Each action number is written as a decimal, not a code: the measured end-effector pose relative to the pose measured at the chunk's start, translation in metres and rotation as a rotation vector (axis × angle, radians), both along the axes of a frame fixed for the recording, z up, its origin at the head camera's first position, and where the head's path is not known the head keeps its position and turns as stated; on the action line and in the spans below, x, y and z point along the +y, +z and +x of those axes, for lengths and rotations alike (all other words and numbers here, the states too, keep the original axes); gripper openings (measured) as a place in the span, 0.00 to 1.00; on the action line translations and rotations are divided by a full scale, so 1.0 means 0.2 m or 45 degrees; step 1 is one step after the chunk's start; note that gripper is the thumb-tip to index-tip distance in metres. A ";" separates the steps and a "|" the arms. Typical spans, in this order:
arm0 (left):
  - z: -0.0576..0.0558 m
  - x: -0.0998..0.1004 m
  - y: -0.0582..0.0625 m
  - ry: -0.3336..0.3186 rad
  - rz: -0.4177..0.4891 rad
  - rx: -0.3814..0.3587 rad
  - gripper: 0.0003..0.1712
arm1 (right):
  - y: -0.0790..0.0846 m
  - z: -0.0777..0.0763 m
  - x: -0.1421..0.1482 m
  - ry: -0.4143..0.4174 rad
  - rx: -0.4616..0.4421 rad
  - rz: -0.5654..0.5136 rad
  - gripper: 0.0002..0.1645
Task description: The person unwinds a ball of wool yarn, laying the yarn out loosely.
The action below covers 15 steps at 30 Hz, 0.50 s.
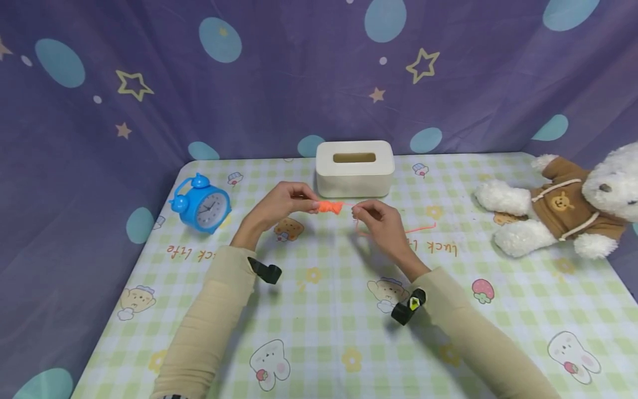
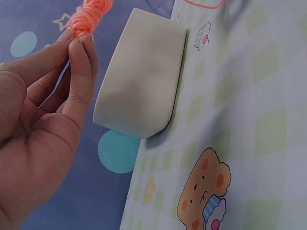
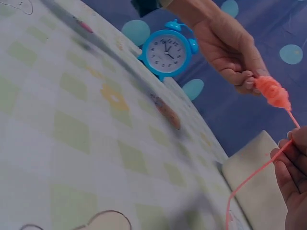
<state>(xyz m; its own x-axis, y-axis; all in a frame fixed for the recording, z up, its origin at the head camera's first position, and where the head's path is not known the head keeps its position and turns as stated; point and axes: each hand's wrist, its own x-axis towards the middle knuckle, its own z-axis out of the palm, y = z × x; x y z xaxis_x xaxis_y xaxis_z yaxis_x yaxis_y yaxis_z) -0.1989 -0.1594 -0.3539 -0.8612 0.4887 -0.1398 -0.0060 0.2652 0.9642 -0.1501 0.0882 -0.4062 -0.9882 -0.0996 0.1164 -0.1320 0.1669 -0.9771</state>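
Note:
A small bundle of bright orange yarn (image 1: 330, 206) is pinched at one end by my left hand (image 1: 285, 206), above the table in front of the tissue box. In the left wrist view the wound yarn (image 2: 90, 17) sticks up from between thumb and fingertips. My right hand (image 1: 382, 224) pinches the strand that leads off the bundle's other end. In the right wrist view that strand (image 3: 256, 172) runs between the right fingertips and then hangs down. Its loose tail (image 1: 421, 228) shows to the right of the right hand in the head view.
A white tissue box (image 1: 355, 180) stands at the table's back edge, just behind the hands. A blue alarm clock (image 1: 203, 206) is on the left. At the right lies a white plush toy in a brown hoodie (image 1: 563, 202). A checked cloth (image 1: 319, 316) covers the table.

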 end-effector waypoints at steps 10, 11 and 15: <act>0.00 -0.02 0.00 0.011 -0.005 0.008 0.07 | 0.05 0.02 0.09 -0.031 0.114 0.001 0.12; 0.00 -0.02 0.00 0.018 -0.008 0.009 0.08 | 0.07 0.03 0.10 -0.029 0.115 0.007 0.12; -0.01 -0.02 -0.01 0.026 -0.022 0.019 0.08 | 0.15 0.08 0.11 -0.024 0.102 0.041 0.12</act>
